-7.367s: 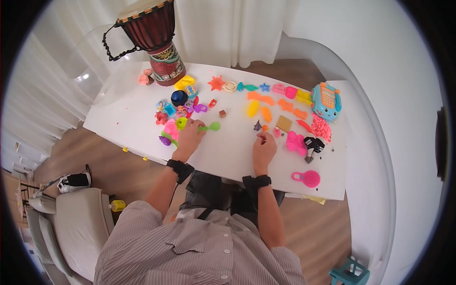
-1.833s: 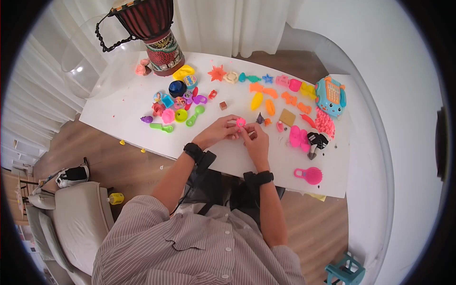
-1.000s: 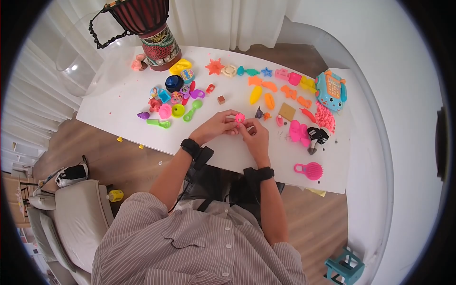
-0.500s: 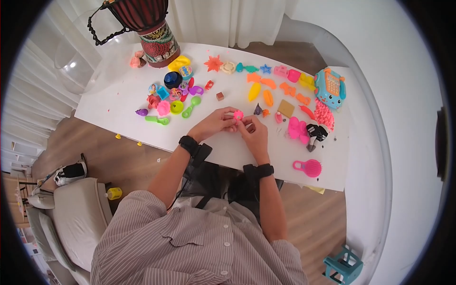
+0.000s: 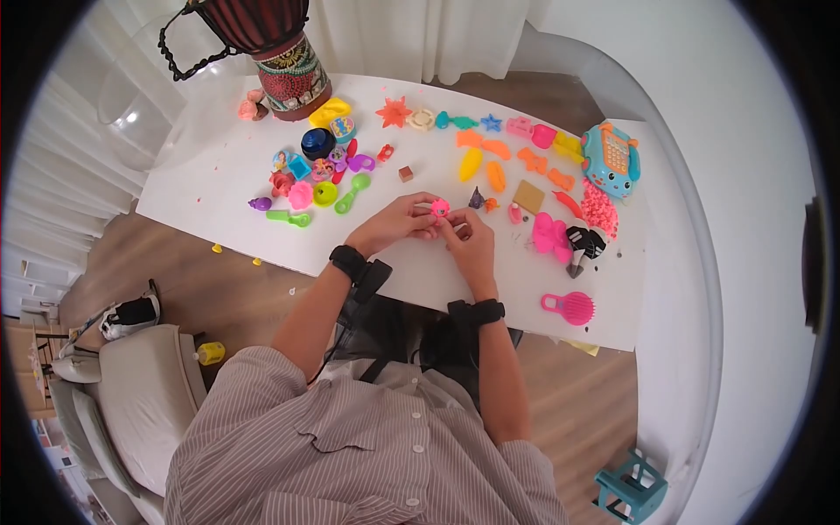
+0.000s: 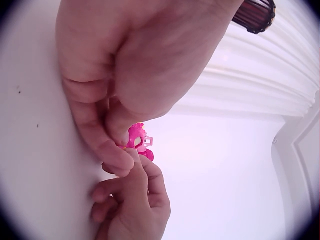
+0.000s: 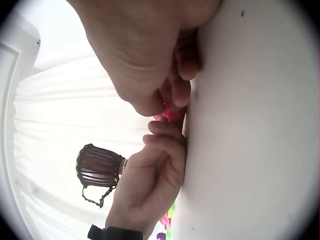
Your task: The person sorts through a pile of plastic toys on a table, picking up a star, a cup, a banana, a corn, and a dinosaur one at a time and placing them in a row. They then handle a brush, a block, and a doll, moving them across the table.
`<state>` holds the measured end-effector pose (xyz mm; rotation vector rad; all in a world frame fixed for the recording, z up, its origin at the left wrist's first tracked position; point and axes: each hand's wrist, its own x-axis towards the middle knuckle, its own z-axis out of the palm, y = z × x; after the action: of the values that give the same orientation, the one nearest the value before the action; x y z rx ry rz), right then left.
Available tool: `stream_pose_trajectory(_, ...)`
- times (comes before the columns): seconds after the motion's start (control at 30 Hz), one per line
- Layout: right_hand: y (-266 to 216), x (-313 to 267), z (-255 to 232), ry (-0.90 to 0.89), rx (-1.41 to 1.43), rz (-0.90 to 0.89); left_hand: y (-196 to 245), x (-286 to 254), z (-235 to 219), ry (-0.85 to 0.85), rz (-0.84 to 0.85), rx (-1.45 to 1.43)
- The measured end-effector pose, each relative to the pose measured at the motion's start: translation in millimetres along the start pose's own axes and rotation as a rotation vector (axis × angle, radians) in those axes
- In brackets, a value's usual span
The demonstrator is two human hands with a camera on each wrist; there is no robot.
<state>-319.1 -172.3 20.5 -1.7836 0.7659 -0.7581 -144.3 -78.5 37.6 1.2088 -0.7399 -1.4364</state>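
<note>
Just above the front middle of the white table [image 5: 416,276], my left hand [image 5: 395,222] and right hand [image 5: 471,252] meet at a small bright pink toy [image 5: 439,209]. It has a scalloped, flower-like edge; in the left wrist view the pink toy [image 6: 136,138] shows a pale patch and small yellow bits. Thumb and fingers of both hands pinch it, hiding most of its underside. A dark pointed figure [image 5: 476,199] and a small orange piece [image 5: 492,205] stand just beyond my right hand. Left of my left hand lies a green spoon [image 5: 353,194].
Several toys crowd the left, among them a dark blue round pot [image 5: 318,143] and a light green cutter-like piece [image 5: 289,218]. A drum [image 5: 292,79] stands at the back left. Rightward are a toy phone [image 5: 611,159], pink beads [image 5: 598,210] and a pink hairbrush [image 5: 573,307].
Since the oldest frame, my left hand has come right from the green spoon, and both hands now hold the pink toy together. Lately the hands stay nearly still while the view tilts slightly.
</note>
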Motion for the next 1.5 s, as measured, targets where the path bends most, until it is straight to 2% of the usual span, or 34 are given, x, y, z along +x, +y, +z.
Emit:
stream_pose_trajectory(0.1,-2.1,0.3,-1.2,-0.019,0.008,0.042,1.1,-0.5,0.4,0.008,-0.01,-0.005)
stream_pose_trajectory(0.3,-2.0,-1.1,-2.5,-0.017,-0.023,-0.007,0.2,-2.0,1.4,0.007,-0.008,-0.005)
stream_pose_trajectory(1.33,-2.0,0.5,0.5,-0.005,-0.099,0.001,4.4,-3.7,2.9,0.021,-0.017,0.009)
stream_pose_trajectory(1.5,-1.5,0.1,-1.0,-0.017,-0.012,-0.023,4.5,-4.5,4.7,0.019,-0.013,0.012)
